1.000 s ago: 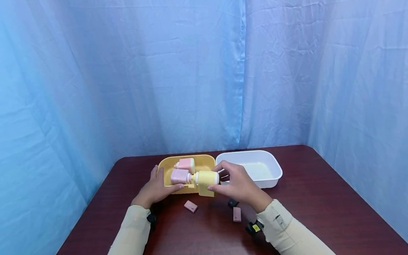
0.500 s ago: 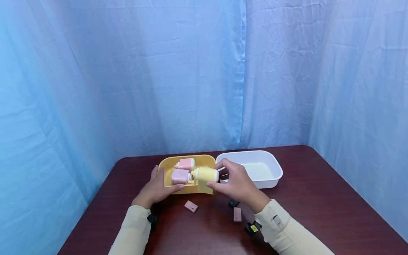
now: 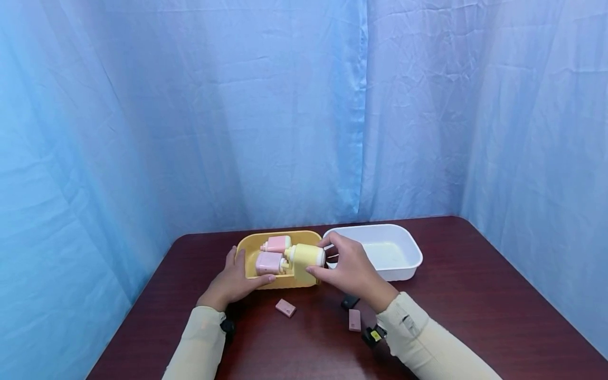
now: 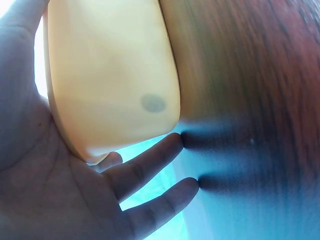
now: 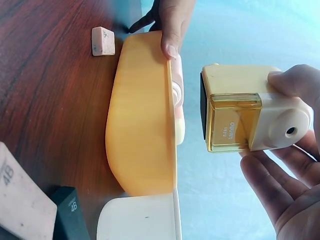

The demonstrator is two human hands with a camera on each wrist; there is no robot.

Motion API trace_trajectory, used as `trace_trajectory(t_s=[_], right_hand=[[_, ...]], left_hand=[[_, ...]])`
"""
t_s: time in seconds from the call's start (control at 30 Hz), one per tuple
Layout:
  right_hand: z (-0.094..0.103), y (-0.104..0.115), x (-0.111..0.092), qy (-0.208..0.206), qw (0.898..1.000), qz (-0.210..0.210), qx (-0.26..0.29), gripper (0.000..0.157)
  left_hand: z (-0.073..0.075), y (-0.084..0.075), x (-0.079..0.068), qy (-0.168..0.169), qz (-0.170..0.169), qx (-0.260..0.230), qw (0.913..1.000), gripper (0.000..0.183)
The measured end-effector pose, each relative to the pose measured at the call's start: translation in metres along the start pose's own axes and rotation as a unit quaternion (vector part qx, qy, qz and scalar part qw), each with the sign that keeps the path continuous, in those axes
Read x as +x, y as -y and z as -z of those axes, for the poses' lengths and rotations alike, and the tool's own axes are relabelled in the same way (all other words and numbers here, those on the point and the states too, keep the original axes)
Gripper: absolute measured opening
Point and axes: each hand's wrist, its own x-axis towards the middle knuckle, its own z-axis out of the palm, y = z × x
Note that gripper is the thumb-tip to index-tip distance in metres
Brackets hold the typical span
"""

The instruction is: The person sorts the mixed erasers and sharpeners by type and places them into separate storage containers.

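My right hand (image 3: 353,269) holds a yellow crank pencil sharpener (image 5: 235,115) by its white end, thumb on one side and fingers on the other. In the head view the sharpener hangs over the right part of a yellow plastic bin (image 3: 266,283). A purple sharpener (image 3: 269,263) and a pink sharpener (image 3: 276,244) lie on their sides inside that bin. At the bin's left end, my left hand (image 3: 230,279) grips it, thumb over the front rim. Some of its fingers (image 4: 150,165) extend past the wall, tips at the tabletop.
A white bin (image 3: 404,272) stands right beside the yellow one. On the dark wood table lie a pink eraser (image 3: 285,307), another pink eraser (image 3: 354,320) and a black eraser (image 3: 349,301). Blue curtains (image 3: 285,105) enclose the table's back and sides.
My right hand has raised the yellow sharpener a little and shifted it slightly left and farther back, over the yellow bin. My left hand has stayed in place on the bin.
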Motion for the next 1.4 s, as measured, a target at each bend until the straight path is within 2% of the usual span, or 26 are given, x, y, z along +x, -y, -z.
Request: trace_trajectory(t_s=[0.9,1.4], right_hand=[[-0.003,0.0,0.017,-0.002,1.0,0.004,-0.024,0.044],[-0.01,-0.003,0.028,-0.018,0.999,-0.005,-0.039,0.044]], left_hand=[[-0.001,0.0,0.0,0.0,-0.005,0.004,1.0,0.139],[0.0,-0.002,-0.001,0.004,-0.002,0.003,1.0,0.138]])
